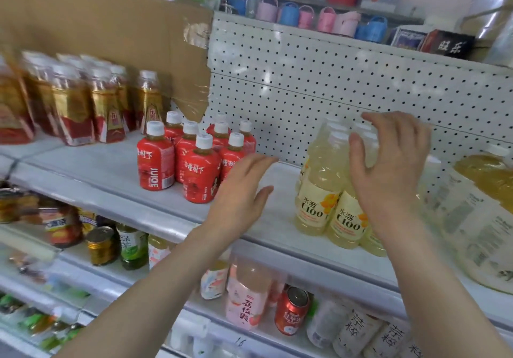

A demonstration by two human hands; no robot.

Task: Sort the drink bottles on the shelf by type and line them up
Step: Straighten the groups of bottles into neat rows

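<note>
Several small red juice bottles [198,168] with white caps stand clustered mid-shelf on the white shelf board [100,168]. To their right stands a group of pale yellow C100 bottles [319,191]. My left hand [241,191] hovers open above the bare shelf between the two groups, just right of the red bottles, holding nothing. Fingers spread, my right hand [388,168] is in front of the yellow bottles' upper parts; I cannot tell if it touches them. Taller bottles with gold and red labels [75,107] stand blurred at the far left.
A white pegboard back panel [333,85] and taped cardboard [111,29] close the shelf's rear. A large yellow-liquid jug [483,218] stands at the far right. The lower shelf holds cans [291,310], green tea and pink bottles. Small coloured baskets line the top shelf.
</note>
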